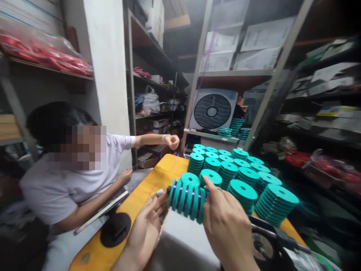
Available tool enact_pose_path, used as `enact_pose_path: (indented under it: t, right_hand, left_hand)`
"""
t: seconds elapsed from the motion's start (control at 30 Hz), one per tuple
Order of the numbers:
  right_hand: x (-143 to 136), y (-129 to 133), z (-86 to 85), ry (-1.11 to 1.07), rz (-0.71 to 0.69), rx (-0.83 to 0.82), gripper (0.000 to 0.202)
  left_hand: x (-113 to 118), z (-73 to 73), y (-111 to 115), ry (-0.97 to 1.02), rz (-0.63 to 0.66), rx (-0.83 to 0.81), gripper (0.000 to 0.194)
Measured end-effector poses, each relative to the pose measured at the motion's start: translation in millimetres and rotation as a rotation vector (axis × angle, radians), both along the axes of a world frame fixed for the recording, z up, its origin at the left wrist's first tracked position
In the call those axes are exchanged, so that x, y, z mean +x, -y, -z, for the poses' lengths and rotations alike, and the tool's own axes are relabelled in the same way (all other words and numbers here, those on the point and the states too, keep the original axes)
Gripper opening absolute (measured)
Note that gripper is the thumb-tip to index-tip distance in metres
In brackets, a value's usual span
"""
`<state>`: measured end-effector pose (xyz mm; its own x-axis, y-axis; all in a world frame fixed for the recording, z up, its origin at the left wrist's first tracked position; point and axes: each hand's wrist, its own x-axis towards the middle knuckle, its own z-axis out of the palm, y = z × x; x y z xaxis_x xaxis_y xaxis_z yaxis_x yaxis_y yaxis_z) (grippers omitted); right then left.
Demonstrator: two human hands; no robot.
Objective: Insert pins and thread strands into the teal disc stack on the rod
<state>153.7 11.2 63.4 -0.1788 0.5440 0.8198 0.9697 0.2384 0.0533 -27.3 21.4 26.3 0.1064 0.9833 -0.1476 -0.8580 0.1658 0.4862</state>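
A row of teal spools (186,199), lined up on their sides with purple thread or wire showing in the gaps, is held over a pale box-like surface. My right hand (225,218) wraps round the row's right end, its index finger stretched along the top. At the other end sits a small dark tip (168,190). My left hand (146,226) is beside that tip, palm turned to the spools and fingers stretched out; something white covers one fingertip. Whether these fingers touch the tip is hard to make out. Stacks of teal spools (244,190) stand just beyond.
A yellow table (149,188) carries the stacks and a black round base (115,229). Dark machinery (263,241) lies right of my right hand. A co-worker (84,180) sits at left, one arm stretched out. Shelves with boxes and a fan (212,110) stand behind.
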Motion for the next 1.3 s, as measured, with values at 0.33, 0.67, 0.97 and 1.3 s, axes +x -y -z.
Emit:
enact_pose_path:
  t: [0.33, 0.67, 0.97, 1.3]
  right_hand:
    - [0, 1, -1.8, 0.049, 0.032, 0.071, 0.044]
    - [-1, 1, -1.3, 0.063, 0.051, 0.081, 0.044]
    - [-2, 1, -2.3, 0.072, 0.051, 0.074, 0.044]
    - [-1, 4, -5.1, 0.079, 0.031, 0.064, 0.041]
  left_hand:
    - [1, 12.7, -11, 0.038, -0.089, -0.051, 0.011]
    - [-2, -4.0, -26, -0.516, -0.156, 0.377, 0.039]
    - [-14, -20.7, -37, -1.181, -0.127, 0.493, 0.038]
    - [-24, -32.4, -36, -0.834, 0.171, 0.489, 0.044]
